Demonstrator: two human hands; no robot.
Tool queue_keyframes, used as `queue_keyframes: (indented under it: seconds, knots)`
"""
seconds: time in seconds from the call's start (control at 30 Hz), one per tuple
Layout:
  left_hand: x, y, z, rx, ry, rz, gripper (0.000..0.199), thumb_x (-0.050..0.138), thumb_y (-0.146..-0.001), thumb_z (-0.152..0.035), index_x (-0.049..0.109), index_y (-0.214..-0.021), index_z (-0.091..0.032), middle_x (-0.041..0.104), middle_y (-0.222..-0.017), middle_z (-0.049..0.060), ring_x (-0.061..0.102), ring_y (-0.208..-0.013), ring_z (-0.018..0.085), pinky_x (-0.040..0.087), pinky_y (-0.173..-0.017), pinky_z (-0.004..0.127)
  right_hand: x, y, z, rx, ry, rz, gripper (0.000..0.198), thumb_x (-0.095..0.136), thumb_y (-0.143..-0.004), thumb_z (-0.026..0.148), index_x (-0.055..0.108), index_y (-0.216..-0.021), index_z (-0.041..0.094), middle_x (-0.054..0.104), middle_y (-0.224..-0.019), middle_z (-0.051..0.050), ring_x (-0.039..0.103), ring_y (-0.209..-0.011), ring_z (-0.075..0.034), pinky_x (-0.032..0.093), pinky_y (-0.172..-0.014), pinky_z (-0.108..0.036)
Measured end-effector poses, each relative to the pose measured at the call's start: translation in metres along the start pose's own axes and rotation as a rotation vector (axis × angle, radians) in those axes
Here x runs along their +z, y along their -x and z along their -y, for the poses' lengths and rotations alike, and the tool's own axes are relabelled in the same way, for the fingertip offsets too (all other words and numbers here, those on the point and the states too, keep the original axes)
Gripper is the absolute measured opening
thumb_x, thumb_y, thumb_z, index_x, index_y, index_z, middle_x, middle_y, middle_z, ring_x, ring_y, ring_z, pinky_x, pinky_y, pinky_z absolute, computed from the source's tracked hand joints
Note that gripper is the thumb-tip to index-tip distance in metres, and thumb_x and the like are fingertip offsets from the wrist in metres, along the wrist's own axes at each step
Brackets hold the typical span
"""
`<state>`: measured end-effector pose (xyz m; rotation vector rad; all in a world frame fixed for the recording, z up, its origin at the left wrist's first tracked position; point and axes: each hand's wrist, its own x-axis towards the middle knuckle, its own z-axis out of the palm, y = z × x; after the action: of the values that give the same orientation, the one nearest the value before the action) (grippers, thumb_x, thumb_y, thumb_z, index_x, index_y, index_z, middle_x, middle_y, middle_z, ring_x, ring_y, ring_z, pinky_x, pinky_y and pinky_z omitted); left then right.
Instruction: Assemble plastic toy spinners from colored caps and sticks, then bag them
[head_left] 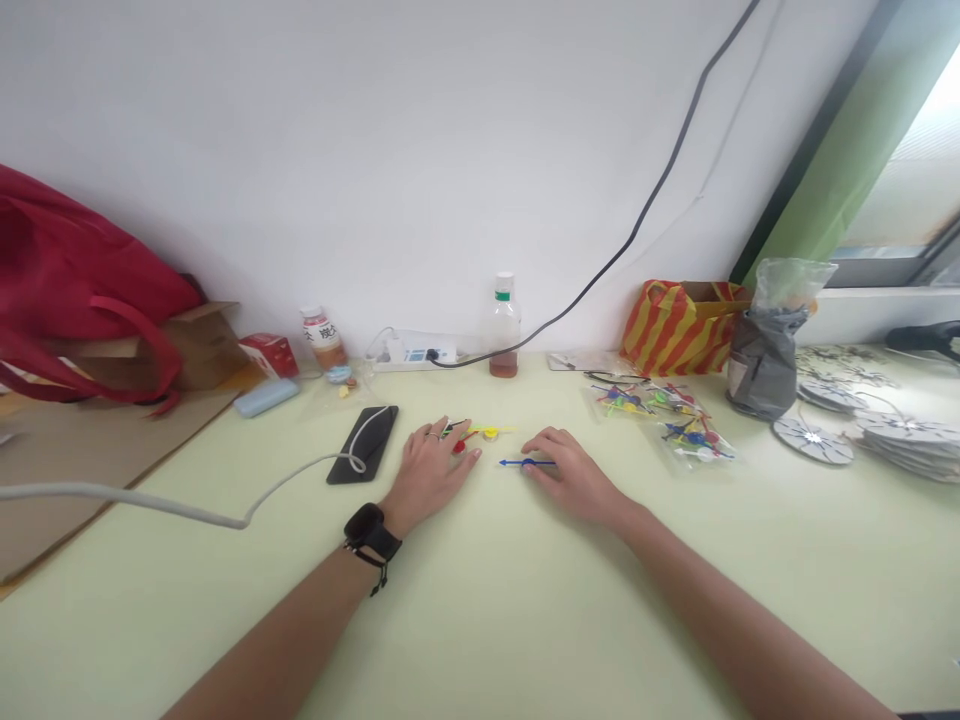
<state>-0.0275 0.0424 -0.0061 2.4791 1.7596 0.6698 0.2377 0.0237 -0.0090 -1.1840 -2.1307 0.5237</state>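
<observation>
From the head camera I see my left hand [431,465] palm down, thumb and fingertips apart, partly covering a red pointer [459,447]. Just beyond its fingertips lies a yellow pointer [490,433], flat on the desk [480,600]. My right hand [566,470] is curled at the blue pointer [517,463], whose arrow end points left into the gap between the hands; I cannot tell whether thumb and finger are pinched on it.

That gap is narrow, roughly the blue pointer's own span. Toward me I have the most room, a broad stretch of desk between the forearms. On the left, the phone [367,445] sits just beside the hand, and a pale cable [247,520] loops in from the left edge of view to reach it; the cardboard [97,450] edge lies farther out. On the right, open desk separates my hand from two bags of pointers [697,440], with discs [814,440] beyond them. At the back, the desk meets the wall [420,200], where the bottle [505,330] and power strip [420,355] stand, leaving a moderate strip behind the hands.
</observation>
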Motion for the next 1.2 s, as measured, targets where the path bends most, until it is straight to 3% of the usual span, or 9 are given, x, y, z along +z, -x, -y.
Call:
queue_keyframes:
  seconds: [0.13,0.27,0.33,0.43,0.53,0.63,0.8,1.03,1.2]
  knots:
    - [-0.005,0.001,-0.006,0.143,0.129,0.056,0.047,0.045,-0.104,-0.048,0.053,-0.146,-0.030,0.056,-0.146,0.010,0.042,-0.143,0.029,0.036,-0.118,0.053,0.000,0.001,-0.001,-0.032,0.046,-0.009,0.065,0.060,-0.095,0.032,0.035,-0.155,0.030,0.048,-0.150,-0.010,0.042,-0.140,-0.028,0.039,-0.115,-0.049]
    - [-0.012,0.008,-0.020,0.274,0.294,0.193,0.045,0.045,-0.104,-0.046,0.052,-0.147,-0.033,0.050,-0.154,0.006,0.039,-0.146,0.026,0.035,-0.122,0.049,0.002,0.003,-0.007,-0.045,0.069,0.048,0.077,0.058,-0.097,0.044,0.018,-0.163,0.033,0.028,-0.166,-0.009,0.024,-0.153,-0.030,0.030,-0.121,-0.055]
    - [-0.013,0.012,-0.027,0.315,0.386,0.248,0.049,0.050,-0.103,-0.047,0.049,-0.149,-0.034,0.047,-0.156,0.005,0.039,-0.147,0.026,0.035,-0.123,0.047,0.003,0.005,-0.008,-0.064,0.055,0.079,0.073,0.056,-0.098,0.047,0.023,-0.162,0.033,0.029,-0.166,-0.009,0.023,-0.154,-0.030,0.029,-0.122,-0.057]
    - [-0.013,0.015,-0.036,0.338,0.489,0.284,0.060,0.061,-0.097,-0.046,0.043,-0.153,-0.034,0.047,-0.156,0.005,0.044,-0.144,0.026,0.038,-0.122,0.045,0.006,0.005,-0.004,-0.098,-0.021,0.103,0.060,0.053,-0.101,0.041,0.035,-0.157,0.030,0.044,-0.158,-0.011,0.037,-0.148,-0.028,0.035,-0.120,-0.052]
    - [-0.012,0.013,-0.041,0.348,0.565,0.265,0.045,0.052,-0.103,-0.037,0.049,-0.148,-0.034,0.055,-0.149,0.004,0.053,-0.136,0.024,0.044,-0.117,0.045,0.007,0.003,0.002,-0.120,-0.103,0.095,0.048,0.051,-0.101,0.033,0.045,-0.149,0.027,0.058,-0.144,-0.011,0.054,-0.134,-0.025,0.046,-0.113,-0.046]
    - [-0.013,0.010,-0.041,0.332,0.617,0.177,0.039,0.047,-0.105,-0.033,0.052,-0.143,-0.034,0.060,-0.143,0.004,0.058,-0.129,0.023,0.049,-0.112,0.042,0.004,0.000,0.007,-0.162,-0.150,0.032,0.043,0.052,-0.100,0.027,0.051,-0.142,0.028,0.063,-0.135,-0.009,0.060,-0.125,-0.024,0.050,-0.108,-0.044]
    - [-0.007,0.010,-0.033,0.267,0.477,0.126,0.054,0.065,-0.095,-0.045,0.051,-0.145,-0.029,0.054,-0.150,0.007,0.050,-0.139,0.028,0.041,-0.118,0.046,0.001,0.002,0.003,-0.154,-0.077,0.024,0.048,0.061,-0.097,0.033,0.051,-0.143,0.027,0.062,-0.139,-0.011,0.055,-0.131,-0.028,0.046,-0.111,-0.049]
    - [-0.008,0.008,-0.036,0.271,0.591,0.153,0.036,0.049,-0.104,-0.036,0.055,-0.138,-0.031,0.065,-0.136,0.004,0.062,-0.123,0.023,0.050,-0.107,0.040,0.001,-0.001,0.007,-0.140,-0.142,0.004,0.031,0.056,-0.099,0.031,0.060,-0.130,0.027,0.068,-0.126,-0.008,0.062,-0.119,-0.024,0.051,-0.104,-0.043]
    - [-0.009,0.012,-0.035,0.240,0.433,0.123,0.065,0.064,-0.094,-0.050,0.042,-0.152,-0.030,0.051,-0.152,0.007,0.046,-0.142,0.028,0.041,-0.118,0.047,-0.004,0.003,0.006,-0.139,-0.044,0.064,0.045,0.062,-0.095,0.036,0.056,-0.138,0.024,0.061,-0.140,-0.012,0.054,-0.132,-0.030,0.045,-0.111,-0.051]
